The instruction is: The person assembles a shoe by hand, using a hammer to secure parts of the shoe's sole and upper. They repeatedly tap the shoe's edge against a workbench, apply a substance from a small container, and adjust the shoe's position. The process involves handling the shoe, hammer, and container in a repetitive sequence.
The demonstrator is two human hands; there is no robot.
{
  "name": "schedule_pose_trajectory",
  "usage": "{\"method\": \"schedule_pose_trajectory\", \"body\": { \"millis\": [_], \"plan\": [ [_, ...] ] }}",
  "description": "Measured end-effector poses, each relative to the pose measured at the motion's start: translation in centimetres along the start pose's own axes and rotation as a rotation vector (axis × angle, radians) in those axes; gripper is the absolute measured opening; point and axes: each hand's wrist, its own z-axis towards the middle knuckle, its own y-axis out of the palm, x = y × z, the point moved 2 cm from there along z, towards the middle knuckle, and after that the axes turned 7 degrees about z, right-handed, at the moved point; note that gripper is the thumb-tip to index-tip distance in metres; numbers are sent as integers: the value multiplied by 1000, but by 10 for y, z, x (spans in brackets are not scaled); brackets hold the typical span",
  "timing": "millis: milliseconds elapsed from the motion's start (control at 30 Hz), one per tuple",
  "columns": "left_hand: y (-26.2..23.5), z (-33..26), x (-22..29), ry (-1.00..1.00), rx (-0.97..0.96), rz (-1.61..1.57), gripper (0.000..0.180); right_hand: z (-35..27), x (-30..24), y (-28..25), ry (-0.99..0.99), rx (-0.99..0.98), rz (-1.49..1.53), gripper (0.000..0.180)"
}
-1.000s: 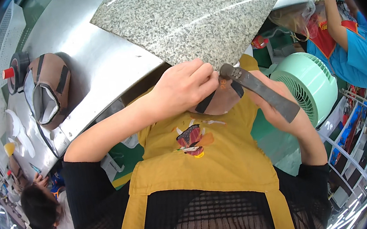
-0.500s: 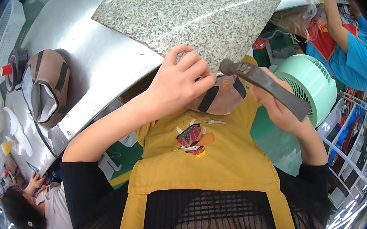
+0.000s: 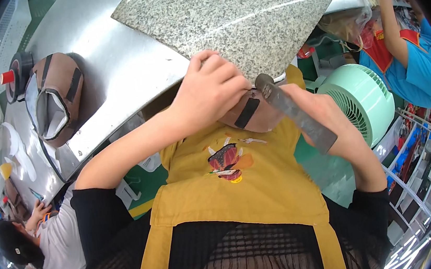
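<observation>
The brown piece [image 3: 265, 120] sits at 6 o'clock of the stone slab's [image 3: 230, 25] near corner, at 4 o'clock from the left hand [image 3: 211, 90], the nearer, whose curled fingertips meet its edge; whether they pinch cannot be told. The right hand [image 3: 323, 108] grips a hammer [image 3: 295, 111], its head's long axis running 11 to 5 o'clock.

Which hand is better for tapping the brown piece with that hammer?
Probably the right hand: it holds the hammer, whose round end is near the brown piece. The left hand is at the piece's edge.
</observation>
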Motion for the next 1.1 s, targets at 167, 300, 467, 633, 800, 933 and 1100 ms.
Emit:
{"method": "schedule_pose_trajectory", "body": {
  "millis": [167, 300, 467, 633, 800, 933, 1100],
  "plan": [
    [-3, -1, -4, 100, -58, 25, 24, 0, -2, -5, 33, 24, 43, 33],
    [-4, -2, 1, 126, -24, 105, 23, -2, -6, 0, -76, 98, 37, 31],
    [-2, -6, -5, -52, -7, -49, 21, 0, 2, 7, -18, 41, 39, 31],
    [-3, -6, 1, 69, 23, 83, 19, -1, -2, 7, -82, 118, 96, 32],
    [-3, -5, 2, -52, -36, 9, 14, 2, -1, 11, -45, 80, 130, 19],
    [-12, 12, 3, -133, -189, -85, 10, -6, 3, 1, 8, 147, 185, 21],
    [1, 22, 14, -156, -114, -166, 8, -28, 10, -9, 138, 193, 148, 24]
  ]
}}
